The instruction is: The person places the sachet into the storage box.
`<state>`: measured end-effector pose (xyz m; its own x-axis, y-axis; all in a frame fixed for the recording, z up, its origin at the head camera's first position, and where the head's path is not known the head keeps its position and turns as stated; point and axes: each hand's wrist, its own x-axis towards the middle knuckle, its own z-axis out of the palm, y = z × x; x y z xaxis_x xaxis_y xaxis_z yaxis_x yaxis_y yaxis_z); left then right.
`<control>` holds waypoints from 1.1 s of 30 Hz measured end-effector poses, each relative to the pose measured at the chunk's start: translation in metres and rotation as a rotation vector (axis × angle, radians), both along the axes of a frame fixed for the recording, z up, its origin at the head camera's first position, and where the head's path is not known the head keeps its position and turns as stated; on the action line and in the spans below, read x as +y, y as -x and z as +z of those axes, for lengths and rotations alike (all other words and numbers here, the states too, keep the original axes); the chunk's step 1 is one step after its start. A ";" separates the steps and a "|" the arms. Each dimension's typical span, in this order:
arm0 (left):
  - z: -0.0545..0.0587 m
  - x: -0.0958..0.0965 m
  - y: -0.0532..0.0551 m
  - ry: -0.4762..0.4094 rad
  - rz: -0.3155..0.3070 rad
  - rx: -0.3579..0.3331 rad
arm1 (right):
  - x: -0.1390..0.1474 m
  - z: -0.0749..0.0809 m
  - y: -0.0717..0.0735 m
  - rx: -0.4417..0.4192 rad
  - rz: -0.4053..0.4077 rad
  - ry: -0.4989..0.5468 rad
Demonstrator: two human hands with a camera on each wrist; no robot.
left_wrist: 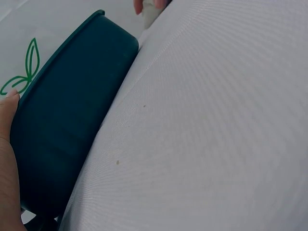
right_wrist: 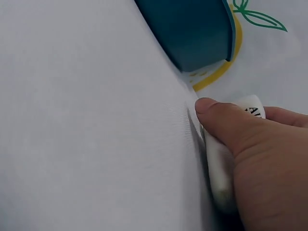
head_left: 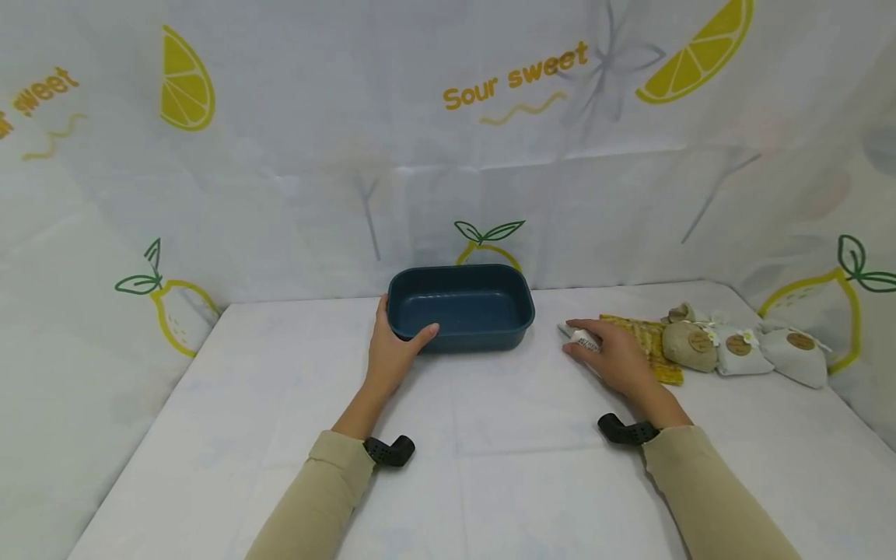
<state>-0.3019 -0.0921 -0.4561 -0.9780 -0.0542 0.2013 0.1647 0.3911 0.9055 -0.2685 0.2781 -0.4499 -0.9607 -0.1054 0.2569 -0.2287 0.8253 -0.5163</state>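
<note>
A dark teal rectangular basin [head_left: 476, 341] stands on the white-covered table near the back. My left hand [head_left: 393, 351] grips its left end, the thumb lying over the front rim and the other fingers along the outer side. To the right of the basin, my right hand [head_left: 617, 359] holds a small white item with black lettering [right_wrist: 222, 180] between thumb and fingers, low over the cloth. Its kind is hard to make out, as the palm covers part of it. The left wrist view shows the basin's long side wall [left_wrist: 72, 106].
Just right of my right hand lies a yellow patterned flat piece [head_left: 654, 346]. Beyond it sit a beige drawstring pouch [head_left: 686, 348] and two white pouches [head_left: 743, 364] with round brown labels. A lemon-print sheet [head_left: 294, 194] hangs behind the table.
</note>
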 end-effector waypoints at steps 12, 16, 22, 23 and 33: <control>-0.001 0.000 0.001 -0.006 0.000 0.003 | -0.010 0.001 -0.001 0.085 -0.061 0.161; -0.002 0.000 0.002 -0.007 -0.002 0.007 | -0.011 0.002 0.001 0.076 -0.102 0.276; -0.003 0.000 0.001 -0.012 -0.008 0.004 | -0.013 0.008 -0.002 0.071 -0.135 0.307; -0.003 0.001 0.000 -0.012 -0.010 0.003 | -0.014 0.010 -0.002 0.079 -0.136 0.311; -0.003 0.000 0.001 -0.012 -0.009 0.009 | -0.033 0.042 0.000 0.165 -0.034 0.378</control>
